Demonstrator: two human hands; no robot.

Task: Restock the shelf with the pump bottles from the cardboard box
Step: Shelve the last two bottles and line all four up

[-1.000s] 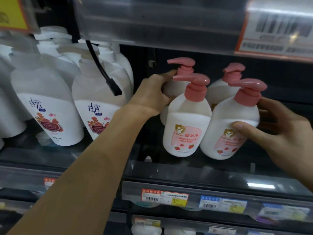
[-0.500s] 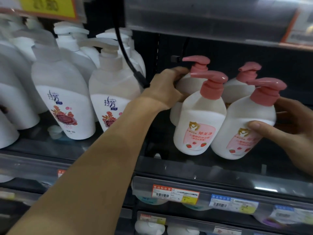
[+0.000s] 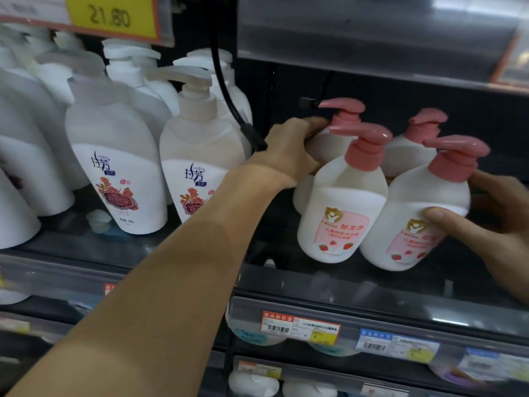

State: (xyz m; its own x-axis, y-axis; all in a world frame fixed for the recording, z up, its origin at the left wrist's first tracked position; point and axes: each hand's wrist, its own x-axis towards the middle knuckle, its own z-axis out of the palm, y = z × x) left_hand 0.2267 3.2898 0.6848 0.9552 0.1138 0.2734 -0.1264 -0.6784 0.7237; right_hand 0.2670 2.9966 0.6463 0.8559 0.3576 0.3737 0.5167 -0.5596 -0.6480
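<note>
Several white pump bottles with pink pumps stand on the dark shelf (image 3: 329, 282). My left hand (image 3: 289, 151) reaches in and grips the back left bottle (image 3: 323, 141) by its shoulder. In front of it stands the front left bottle (image 3: 340, 213), upright, its strawberry label facing me. My right hand (image 3: 492, 224) wraps the front right bottle (image 3: 415, 219), thumb on its label, and the bottle leans slightly left. A back right bottle (image 3: 412, 150) stands behind these. The cardboard box is out of view.
Left of the pink-pump group stand several taller white bottles (image 3: 114, 167) with floral labels. A black cable (image 3: 229, 101) hangs down beside my left hand. The upper shelf's price rail (image 3: 372, 35) is overhead. Price tags (image 3: 300, 328) line the shelf edge; more bottles sit below.
The view has shifted left and closer. Both hands keep their holds on the same bottles; the bottles have hardly moved on the shelf.
</note>
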